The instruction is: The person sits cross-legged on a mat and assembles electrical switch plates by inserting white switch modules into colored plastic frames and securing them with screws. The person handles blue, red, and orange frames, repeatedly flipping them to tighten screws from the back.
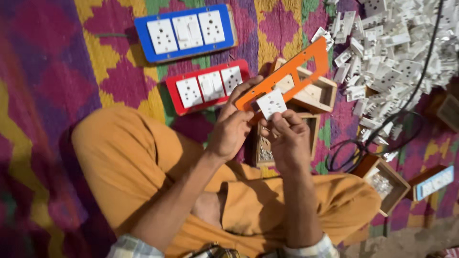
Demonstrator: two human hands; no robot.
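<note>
Now a white socket piece [271, 103] is pinched by the right hand [288, 136] against the orange plate [287, 74], which is gripped by the left hand [233, 125]. Both look light and stiff (best held by the edges).

Both forearms are raised over crossed legs; the left hand [231, 125] and right hand [289, 135] are curled, fingers pinched.

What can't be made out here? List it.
- Head view: underside of the white socket module, hidden by the right hand.
- Lower end of the orange faceplate, covered by the left hand.
- Contents of the small wooden box: too small.
</note>
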